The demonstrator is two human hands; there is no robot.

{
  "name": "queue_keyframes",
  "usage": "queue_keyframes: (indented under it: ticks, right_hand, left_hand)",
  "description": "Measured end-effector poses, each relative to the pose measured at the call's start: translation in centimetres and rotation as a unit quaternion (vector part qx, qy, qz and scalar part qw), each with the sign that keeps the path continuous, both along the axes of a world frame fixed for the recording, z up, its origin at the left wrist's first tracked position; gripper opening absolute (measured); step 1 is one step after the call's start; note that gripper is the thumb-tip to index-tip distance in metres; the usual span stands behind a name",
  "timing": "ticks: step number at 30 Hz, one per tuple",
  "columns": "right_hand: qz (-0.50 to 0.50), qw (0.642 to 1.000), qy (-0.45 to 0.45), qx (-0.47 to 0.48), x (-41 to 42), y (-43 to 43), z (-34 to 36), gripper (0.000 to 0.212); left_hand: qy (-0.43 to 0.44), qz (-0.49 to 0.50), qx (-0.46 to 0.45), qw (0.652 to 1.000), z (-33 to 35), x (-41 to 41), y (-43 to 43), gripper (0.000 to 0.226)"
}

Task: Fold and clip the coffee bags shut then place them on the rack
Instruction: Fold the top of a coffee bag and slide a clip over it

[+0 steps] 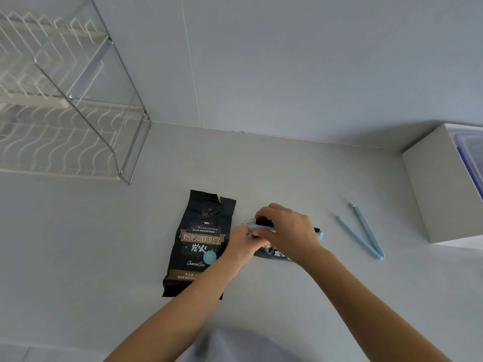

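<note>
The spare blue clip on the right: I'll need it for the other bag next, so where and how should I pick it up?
The spare blue clip lies open in a V, arms spread toward the wall, hinge nearest you. Probably best to reach from above with the right hand and pinch one arm near the hinge, where the arms converge.

Second coffee bag (274, 253): mostly covered by the right hand (287, 231). Clip (258, 226) on it: middle hidden by fingers. Rack (78, 105): cut off at left edge. Box (439, 184): cut off at right edge.
</note>
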State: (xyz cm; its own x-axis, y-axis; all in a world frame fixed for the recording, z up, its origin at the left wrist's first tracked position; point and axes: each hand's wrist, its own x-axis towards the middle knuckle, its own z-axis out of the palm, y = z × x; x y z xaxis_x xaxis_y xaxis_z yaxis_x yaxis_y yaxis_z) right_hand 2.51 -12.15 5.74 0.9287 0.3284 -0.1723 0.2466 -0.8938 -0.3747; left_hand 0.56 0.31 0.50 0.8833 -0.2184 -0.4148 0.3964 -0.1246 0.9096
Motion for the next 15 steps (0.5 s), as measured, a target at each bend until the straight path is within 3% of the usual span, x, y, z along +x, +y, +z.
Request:
queue_keyframes:
  ticks: [3, 9, 12, 15]
  right_hand:
    - [-0.011, 1.0, -0.012, 0.007, 0.0, 0.3, -0.4, 0.024]
    - [-0.008, 0.999, -0.031, -0.003, -0.2, 0.8, -0.7, 0.022]
    - [-0.011, 0.999, -0.036, 0.005, -0.4, 0.8, -0.6, 0.024]
    - [-0.012, 0.999, -0.031, 0.008, -0.4, 0.7, -0.5, 0.024]
  left_hand:
    - [-0.007, 0.003, 0.009, 1.0, -0.2, 0.0, 0.1, 0.012]
    - [-0.012, -0.02, 0.023, 0.999, 0.4, 0.3, 0.7, 0.039]
    - [-0.016, -0.063, 0.048, 0.997, 0.9, 0.9, 1.2, 0.033]
    - [-0.026, -0.015, 0.04, 0.999, 1.2, 0.9, 2.3, 0.021]
